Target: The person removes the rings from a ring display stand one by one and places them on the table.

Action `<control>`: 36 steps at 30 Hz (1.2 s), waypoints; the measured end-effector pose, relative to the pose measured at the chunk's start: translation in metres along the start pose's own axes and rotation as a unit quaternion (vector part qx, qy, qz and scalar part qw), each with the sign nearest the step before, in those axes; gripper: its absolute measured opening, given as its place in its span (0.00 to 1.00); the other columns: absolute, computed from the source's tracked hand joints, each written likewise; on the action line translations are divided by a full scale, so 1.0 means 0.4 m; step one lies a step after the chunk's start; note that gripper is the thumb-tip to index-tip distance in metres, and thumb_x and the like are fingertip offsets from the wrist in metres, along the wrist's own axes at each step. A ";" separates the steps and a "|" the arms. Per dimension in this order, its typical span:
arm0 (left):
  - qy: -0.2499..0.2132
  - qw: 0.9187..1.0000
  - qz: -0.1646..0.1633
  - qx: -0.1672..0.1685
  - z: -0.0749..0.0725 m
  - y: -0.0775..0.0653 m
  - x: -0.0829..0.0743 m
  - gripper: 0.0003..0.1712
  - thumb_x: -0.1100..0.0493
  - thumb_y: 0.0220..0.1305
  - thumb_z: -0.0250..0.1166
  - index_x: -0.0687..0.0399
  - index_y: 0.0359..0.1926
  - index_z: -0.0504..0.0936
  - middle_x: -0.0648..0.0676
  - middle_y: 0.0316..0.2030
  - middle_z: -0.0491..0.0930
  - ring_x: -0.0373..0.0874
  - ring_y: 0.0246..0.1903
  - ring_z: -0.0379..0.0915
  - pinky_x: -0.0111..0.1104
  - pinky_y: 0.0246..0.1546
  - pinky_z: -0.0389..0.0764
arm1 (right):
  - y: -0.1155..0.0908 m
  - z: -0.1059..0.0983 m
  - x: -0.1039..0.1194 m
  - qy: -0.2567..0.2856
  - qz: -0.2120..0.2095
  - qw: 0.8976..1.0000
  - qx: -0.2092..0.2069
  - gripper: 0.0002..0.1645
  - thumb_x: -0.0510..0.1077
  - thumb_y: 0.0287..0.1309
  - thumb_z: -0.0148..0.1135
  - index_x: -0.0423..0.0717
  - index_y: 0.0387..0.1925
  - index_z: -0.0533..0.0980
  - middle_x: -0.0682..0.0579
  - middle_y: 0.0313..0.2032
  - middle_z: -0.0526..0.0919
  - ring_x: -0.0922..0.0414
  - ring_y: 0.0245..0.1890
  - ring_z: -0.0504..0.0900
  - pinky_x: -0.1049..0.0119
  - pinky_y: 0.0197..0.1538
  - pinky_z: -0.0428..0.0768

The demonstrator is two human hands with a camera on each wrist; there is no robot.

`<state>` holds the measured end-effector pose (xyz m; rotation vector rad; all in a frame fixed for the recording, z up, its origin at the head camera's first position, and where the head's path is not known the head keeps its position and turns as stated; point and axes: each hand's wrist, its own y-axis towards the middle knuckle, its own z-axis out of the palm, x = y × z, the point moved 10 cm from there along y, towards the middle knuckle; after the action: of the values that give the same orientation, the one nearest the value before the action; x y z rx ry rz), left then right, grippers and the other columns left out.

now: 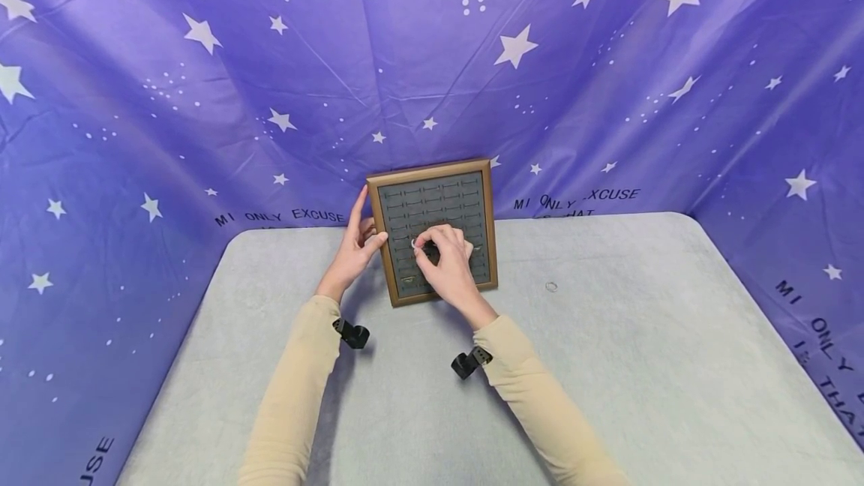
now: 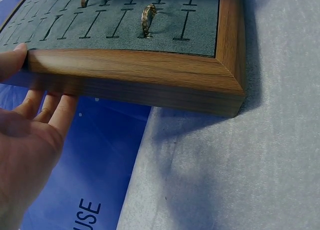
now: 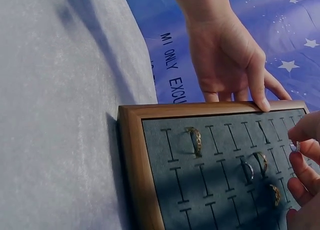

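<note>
A ring display tray (image 1: 491,231) with a brown wooden frame and a slotted dark grey pad stands tilted up at the back of the table. My left hand (image 1: 349,255) grips its left edge, thumb on the front of the frame and fingers behind. In front of the pad, my right hand (image 1: 447,267) pinches a silver ring (image 3: 298,146) between thumb and index finger, close over the slots. Several rings sit in the pad: a wide gold ring (image 3: 198,141) near a corner, a silver ring (image 3: 249,172) beside a gold ring (image 3: 263,161), and another gold ring (image 3: 275,195).
A thin ring (image 1: 551,286) lies on the pale grey tabletop (image 1: 628,336), right of the tray. Purple cloth (image 1: 432,58) with white stars hangs behind the table and along both sides. Both wrists carry small black cameras.
</note>
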<state>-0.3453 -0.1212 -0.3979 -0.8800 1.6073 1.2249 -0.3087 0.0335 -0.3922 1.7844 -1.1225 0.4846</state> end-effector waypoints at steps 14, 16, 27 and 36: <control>0.004 1.000 -0.003 -0.002 0.000 0.001 0.002 0.50 0.75 0.66 0.56 0.49 0.77 0.37 0.70 0.64 0.63 0.47 0.54 0.69 0.41 0.60 0.66 | -0.032 -0.040 -0.032 0.009 0.021 1.000 -0.018 0.03 0.37 0.57 0.63 0.48 0.32 0.78 0.50 0.43 0.77 0.48 0.50 0.68 0.46 0.51 0.57; 0.006 1.000 -0.005 -0.002 -0.001 0.000 0.003 0.50 0.75 0.66 0.56 0.49 0.77 0.37 0.69 0.65 0.62 0.48 0.54 0.69 0.42 0.60 0.66 | -0.036 -0.046 -0.037 0.008 0.022 1.000 -0.020 0.02 0.37 0.57 0.63 0.47 0.32 0.78 0.50 0.43 0.77 0.48 0.50 0.68 0.47 0.50 0.57; 0.005 1.000 -0.010 0.000 -0.002 -0.001 0.005 0.50 0.74 0.66 0.56 0.48 0.77 0.37 0.69 0.63 0.64 0.50 0.55 0.68 0.42 0.60 0.65 | -0.053 -0.086 -0.066 0.004 0.030 0.999 -0.037 0.02 0.38 0.54 0.64 0.45 0.32 0.79 0.49 0.41 0.78 0.47 0.48 0.69 0.46 0.51 0.59; 0.009 1.000 -0.006 0.000 -0.001 -0.001 0.004 0.50 0.74 0.66 0.56 0.49 0.77 0.37 0.64 0.70 0.52 0.51 0.57 0.66 0.45 0.63 0.61 | -0.069 -0.115 -0.108 0.011 0.059 0.998 -0.037 0.02 0.37 0.54 0.64 0.43 0.32 0.79 0.47 0.42 0.78 0.47 0.50 0.68 0.47 0.51 0.58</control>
<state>-0.3455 -0.1218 -0.3994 -0.9008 1.6135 1.2126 -0.3004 0.0981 -0.4149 1.6525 -1.2206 0.5251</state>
